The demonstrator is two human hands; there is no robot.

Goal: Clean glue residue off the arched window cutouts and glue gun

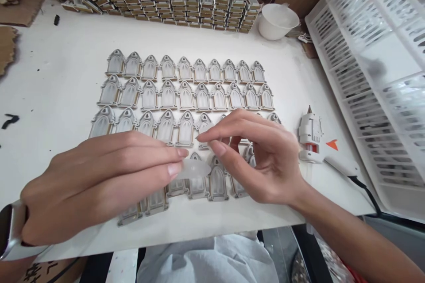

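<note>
My left hand (pixel 113 177) pinches a thin translucent rounded piece (pixel 195 169) between thumb and fingers, above the lower row of arched pieces. Close to its right, my right hand (pixel 255 154) has thumb and index finger bent towards each other in a pinch; anything between the tips is too small to make out. Under and around both hands, small grey window-shaped arched pieces (pixel 186 128) with frosted centres and brownish side edges lie in rows on the white table (pixel 66 75). My hands hide part of the nearer rows.
A white glue gun (pixel 310 135) lies at the right, its black cord running to the front edge. Behind it leans a white slotted plastic crate (pixel 345 88). Stacks of similar arched pieces (pixel 192 6) line the back, beside a white bowl (pixel 278 22). Cardboard (pixel 6 48) lies at left.
</note>
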